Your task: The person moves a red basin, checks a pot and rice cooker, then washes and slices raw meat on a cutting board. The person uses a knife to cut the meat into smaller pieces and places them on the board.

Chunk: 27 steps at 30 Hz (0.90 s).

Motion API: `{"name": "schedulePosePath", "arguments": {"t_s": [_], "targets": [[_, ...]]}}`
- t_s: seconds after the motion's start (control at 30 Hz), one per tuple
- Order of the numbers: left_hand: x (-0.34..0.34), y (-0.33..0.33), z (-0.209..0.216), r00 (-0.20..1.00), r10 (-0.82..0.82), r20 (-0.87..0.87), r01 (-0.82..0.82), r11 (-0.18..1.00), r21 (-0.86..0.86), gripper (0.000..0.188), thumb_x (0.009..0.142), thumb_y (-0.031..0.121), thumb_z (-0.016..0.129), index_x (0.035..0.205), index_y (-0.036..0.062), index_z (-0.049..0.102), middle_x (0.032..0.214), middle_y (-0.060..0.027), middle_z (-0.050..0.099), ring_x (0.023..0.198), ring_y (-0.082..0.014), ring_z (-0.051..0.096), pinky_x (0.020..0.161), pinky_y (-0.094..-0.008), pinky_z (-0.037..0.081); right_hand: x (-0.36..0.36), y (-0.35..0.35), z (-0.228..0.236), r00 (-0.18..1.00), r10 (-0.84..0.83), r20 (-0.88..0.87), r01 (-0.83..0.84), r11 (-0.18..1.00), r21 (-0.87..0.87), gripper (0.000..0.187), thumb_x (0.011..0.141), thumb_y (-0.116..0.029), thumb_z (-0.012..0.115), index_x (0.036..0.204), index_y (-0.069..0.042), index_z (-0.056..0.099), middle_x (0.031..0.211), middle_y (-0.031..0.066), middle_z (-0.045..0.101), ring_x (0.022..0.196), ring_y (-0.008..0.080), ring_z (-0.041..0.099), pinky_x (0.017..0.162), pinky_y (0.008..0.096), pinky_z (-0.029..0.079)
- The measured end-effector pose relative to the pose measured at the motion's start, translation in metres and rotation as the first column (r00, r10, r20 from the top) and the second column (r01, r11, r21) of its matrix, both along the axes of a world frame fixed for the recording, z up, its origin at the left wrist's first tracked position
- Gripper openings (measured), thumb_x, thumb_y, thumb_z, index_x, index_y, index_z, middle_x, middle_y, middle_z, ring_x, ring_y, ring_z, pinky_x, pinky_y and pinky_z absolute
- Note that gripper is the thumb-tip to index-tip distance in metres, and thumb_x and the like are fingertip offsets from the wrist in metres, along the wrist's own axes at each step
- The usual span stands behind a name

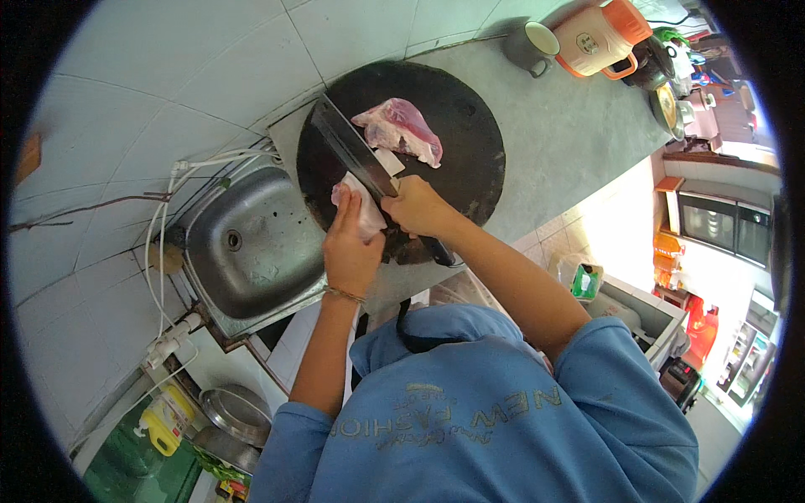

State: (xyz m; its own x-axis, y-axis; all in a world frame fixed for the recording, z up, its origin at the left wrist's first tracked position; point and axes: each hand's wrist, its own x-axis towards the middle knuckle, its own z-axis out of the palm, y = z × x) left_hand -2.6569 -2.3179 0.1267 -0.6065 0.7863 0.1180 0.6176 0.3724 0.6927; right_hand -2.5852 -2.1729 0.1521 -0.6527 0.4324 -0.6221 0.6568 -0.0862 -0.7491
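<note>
A round dark chopping board (465, 105) lies on the counter beside the sink. My right hand (418, 207) is wrapped round the handle of a long, broad knife (345, 144), whose dark blade points to the board's far left edge. My left hand (352, 251) presses its fingers onto a pale piece of meat (367, 216) near the board's front left, close against the blade. Past the blade rests a bigger chunk of pink and white meat (401, 130), touched by neither hand. A small pale slice (388, 161) sits between the blade and that chunk.
Left of the board is a steel sink (251, 239) with white hoses beside it. On the grey counter (545, 159), at the far right, stand a grey mug (531, 50) and an orange-and-cream jug (597, 40). Metal pans (237, 412) and a yellow bottle (168, 419) are at lower left.
</note>
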Motion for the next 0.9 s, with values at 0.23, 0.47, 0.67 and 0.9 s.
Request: {"name": "schedulePosePath", "arguments": {"t_s": [0.23, 0.47, 0.67, 0.9], "targets": [[-0.046, -0.052, 0.0, 0.128, -0.06, 0.99, -0.669, 0.731, 0.131, 0.027, 0.085, 0.008, 0.057, 0.111, 0.0005, 0.057, 0.11, -0.0089, 0.061, 0.094, -0.0155, 0.06, 0.072, -0.0275, 0.05, 0.036, -0.006, 0.008, 0.987, -0.143, 0.07, 0.156, 0.952, -0.262, 0.02, 0.08, -0.013, 0.057, 0.07, 0.003, 0.052, 0.053, 0.0081, 0.05, 0.039, 0.0184, 0.049, 0.037, 0.0331, 0.041], [-0.026, -0.048, -0.004, 0.141, -0.116, 0.983, -0.634, 0.752, 0.18, 0.044, 0.083, 0.009, 0.057, 0.125, -0.0011, 0.047, 0.118, -0.0093, 0.058, 0.101, -0.0179, 0.058, 0.083, -0.0269, 0.047, 0.084, 0.034, 0.055, 0.923, -0.347, -0.166, 0.264, 0.885, -0.383, 0.027, 0.086, -0.021, 0.056, 0.066, -0.008, 0.042, 0.053, -0.0012, 0.042, 0.038, 0.0064, 0.036, 0.036, 0.024, 0.03], [-0.012, -0.04, 0.007, 0.136, -0.189, 0.973, -0.63, 0.741, 0.232, 0.044, 0.084, 0.0, 0.051, 0.128, -0.0039, 0.044, 0.126, -0.0124, 0.052, 0.115, -0.0221, 0.052, 0.097, -0.0323, 0.041, 0.098, 0.062, 0.016, 0.969, -0.151, -0.194, 0.243, 0.483, 0.841, 0.044, 0.085, -0.022, 0.056, 0.124, -0.005, 0.048, 0.082, 0.0219, 0.059, 0.076, 0.0435, 0.057, 0.071, 0.0483, 0.047], [-0.004, -0.053, 0.018, 0.147, -0.199, 0.969, -0.641, 0.726, 0.247, 0.047, 0.084, 0.001, 0.05, 0.129, -0.0052, 0.042, 0.13, -0.0144, 0.049, 0.119, -0.024, 0.048, 0.102, -0.0341, 0.037, 0.089, 0.06, -0.003, 0.99, -0.117, 0.084, -0.046, 0.298, 0.953, 0.038, 0.079, -0.022, 0.062, 0.113, -0.006, 0.056, 0.098, 0.0192, 0.056, 0.092, 0.0339, 0.056, 0.077, 0.0415, 0.047]]}}
